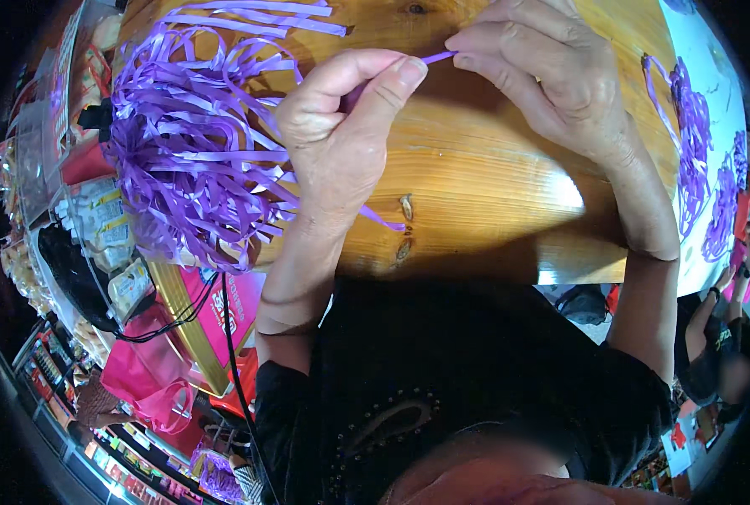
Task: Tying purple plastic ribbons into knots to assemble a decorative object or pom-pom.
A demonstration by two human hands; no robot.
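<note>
A narrow purple ribbon [439, 57] stretches across the short gap between my two hands, above the wooden table. My left hand [337, 126] pinches it between thumb and forefinger, the other fingers curled in. My right hand [552, 76] grips the other end with thumb and fingertips; its palm side is partly hidden. Left of my left hand lies a large loose heap of cut purple ribbons [186, 143]. One ribbon tail [383, 220] comes out from behind my left wrist and rests on the tabletop.
The wooden table [468, 194] ends close to my body. On a white surface [716, 101] at the right lie bundles of purple ribbon [692, 135]. Clear boxes with small packets [106, 219] crowd the left edge. A pink bag [152, 379] sits lower left; another person [716, 337] is at the right.
</note>
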